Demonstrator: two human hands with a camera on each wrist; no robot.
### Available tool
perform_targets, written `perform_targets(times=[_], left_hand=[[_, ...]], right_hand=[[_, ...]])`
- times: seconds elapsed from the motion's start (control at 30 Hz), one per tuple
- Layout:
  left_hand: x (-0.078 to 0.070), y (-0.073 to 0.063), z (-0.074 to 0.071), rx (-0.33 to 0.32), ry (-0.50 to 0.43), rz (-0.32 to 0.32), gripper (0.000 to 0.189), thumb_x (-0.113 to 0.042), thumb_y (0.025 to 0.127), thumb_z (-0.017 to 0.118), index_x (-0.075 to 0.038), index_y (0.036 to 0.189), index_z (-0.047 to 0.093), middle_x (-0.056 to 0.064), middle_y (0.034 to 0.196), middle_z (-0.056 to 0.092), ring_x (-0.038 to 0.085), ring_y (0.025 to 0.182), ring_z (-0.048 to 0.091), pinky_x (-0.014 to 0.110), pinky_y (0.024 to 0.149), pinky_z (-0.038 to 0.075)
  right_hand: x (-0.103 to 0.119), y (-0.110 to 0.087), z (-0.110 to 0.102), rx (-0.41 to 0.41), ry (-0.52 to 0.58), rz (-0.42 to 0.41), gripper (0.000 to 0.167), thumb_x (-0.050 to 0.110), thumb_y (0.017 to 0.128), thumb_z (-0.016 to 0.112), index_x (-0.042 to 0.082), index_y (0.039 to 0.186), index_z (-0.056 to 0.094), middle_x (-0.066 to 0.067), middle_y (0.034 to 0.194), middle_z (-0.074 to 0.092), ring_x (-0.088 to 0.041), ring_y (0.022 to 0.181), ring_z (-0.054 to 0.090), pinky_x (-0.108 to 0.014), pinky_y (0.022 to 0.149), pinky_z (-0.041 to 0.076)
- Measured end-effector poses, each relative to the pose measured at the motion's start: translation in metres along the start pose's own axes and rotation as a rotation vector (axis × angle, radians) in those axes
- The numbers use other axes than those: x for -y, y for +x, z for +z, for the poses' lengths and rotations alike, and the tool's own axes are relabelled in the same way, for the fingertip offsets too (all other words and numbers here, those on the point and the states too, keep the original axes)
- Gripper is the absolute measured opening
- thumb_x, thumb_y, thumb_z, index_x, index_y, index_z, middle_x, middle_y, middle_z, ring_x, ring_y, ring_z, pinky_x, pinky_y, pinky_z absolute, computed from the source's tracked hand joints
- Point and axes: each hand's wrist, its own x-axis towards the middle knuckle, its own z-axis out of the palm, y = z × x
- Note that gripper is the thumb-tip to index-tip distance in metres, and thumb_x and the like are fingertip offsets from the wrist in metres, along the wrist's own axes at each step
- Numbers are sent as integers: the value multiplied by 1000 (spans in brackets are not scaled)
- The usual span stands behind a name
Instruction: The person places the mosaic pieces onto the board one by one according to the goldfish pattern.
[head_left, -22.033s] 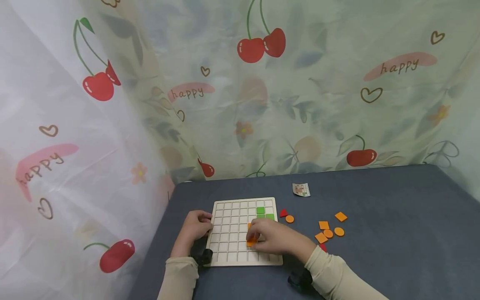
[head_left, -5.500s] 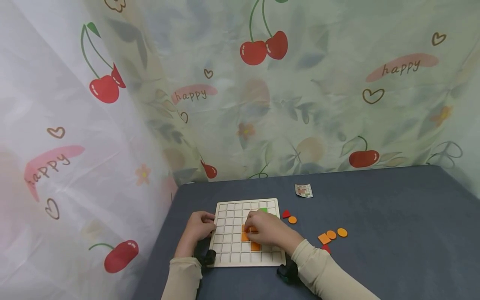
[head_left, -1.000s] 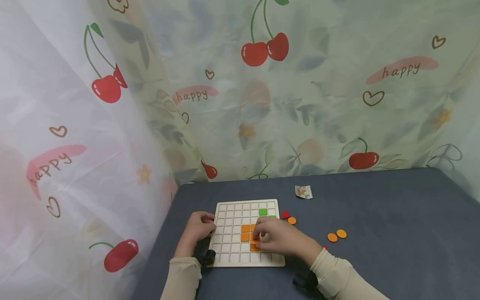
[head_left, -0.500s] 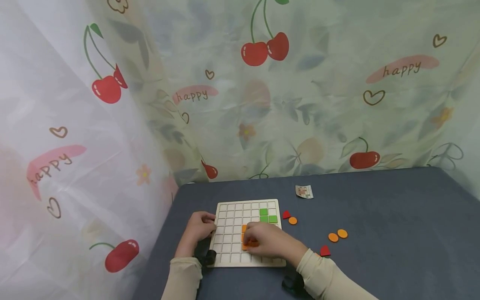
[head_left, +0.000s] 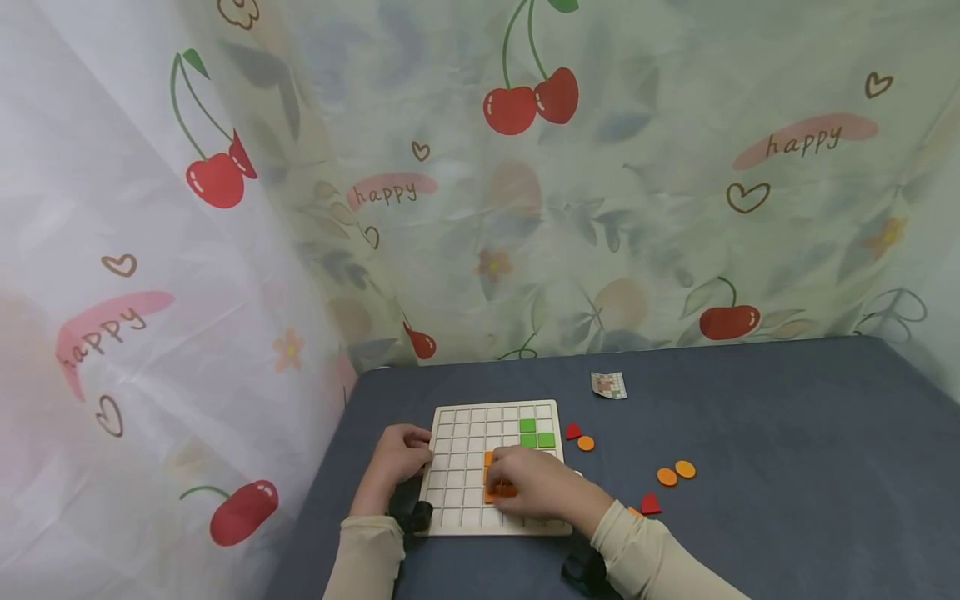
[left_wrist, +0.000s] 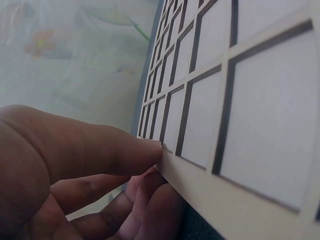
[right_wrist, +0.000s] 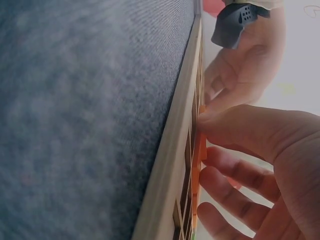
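Note:
A pale wooden grid board (head_left: 450, 479) lies on the dark table. My left hand (head_left: 401, 454) holds its left edge, thumb on the rim and fingers curled below, as the left wrist view shows. Over the lower middle of the board, my right hand (head_left: 536, 483) pinches an orange tile (right_wrist: 203, 147) close above the cells. Other orange square tiles (head_left: 489, 458) sit in cells there, partly hidden by this hand. Several green square tiles (head_left: 528, 425) fill cells at the upper right.
Right of the board lie a red piece (head_left: 573, 431) and an orange disc (head_left: 586, 443). Farther right are two orange discs (head_left: 667, 477) and another red piece (head_left: 651, 503), with an orange edge by my right sleeve. A small patterned card (head_left: 608, 385) lies behind.
Over the longer span, orange squares left the right-hand pile and more now sit on the board. In the last second my right hand moved slightly left; my left hand stayed.

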Motion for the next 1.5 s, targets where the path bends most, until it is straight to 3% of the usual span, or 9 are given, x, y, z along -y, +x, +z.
perform_targets(times=[1.13, 1.5], left_hand=[[2, 0, 2, -5, 9, 8, 29, 1, 86, 72, 3, 114, 74, 13, 94, 70, 20, 76, 67, 34, 63, 60], [-3, -5, -1, -1, 6, 13, 30, 1, 87, 72, 4, 116, 74, 14, 96, 71, 20, 77, 67, 33, 65, 61]], right_hand=[[3, -1, 1, -1, -40, 22, 7, 20, 91, 82, 21, 97, 84, 11, 89, 62, -1, 76, 50, -20, 68, 46], [-2, -7, -8, -27, -52, -24, 7, 18, 92, 80, 18, 99, 83, 7, 93, 66, -1, 77, 52, -20, 70, 49]])
